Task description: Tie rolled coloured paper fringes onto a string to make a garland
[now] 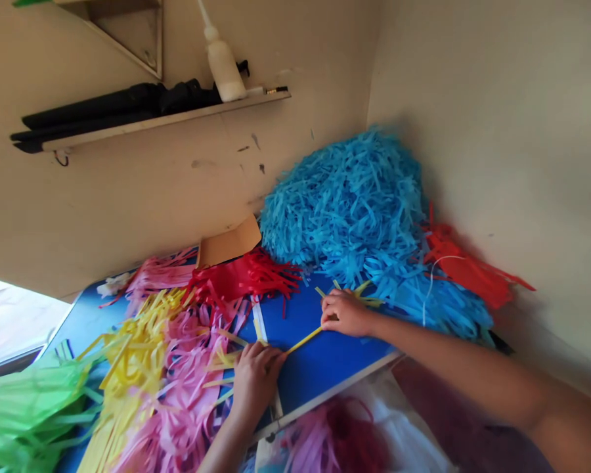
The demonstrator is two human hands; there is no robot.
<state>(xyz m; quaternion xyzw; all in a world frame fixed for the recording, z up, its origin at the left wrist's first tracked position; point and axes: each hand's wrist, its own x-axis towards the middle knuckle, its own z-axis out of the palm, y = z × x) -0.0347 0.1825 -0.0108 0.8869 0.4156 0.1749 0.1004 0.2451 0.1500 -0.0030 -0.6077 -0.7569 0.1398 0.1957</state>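
A yellow fringed paper tassel [304, 340] stretches between my two hands above the blue tabletop [320, 368]. Its middle is twisted into a thin cord, and loose strips fan out beyond each hand. My left hand [257, 378] is closed around one end, close to the pink fringed paper [187, 368]. Farther right, my right hand [345, 314] grips the other end with curled fingers, just in front of the blue fringed paper heap [349, 203].
Red fringe [241, 274] and a cardboard piece [230, 242] lie near the wall. Yellow fringe [138, 348] and green paper [34, 401] cover the left side. More red paper [467, 263] sits at right. A wall shelf [177, 121] carries a white bottle [225, 69].
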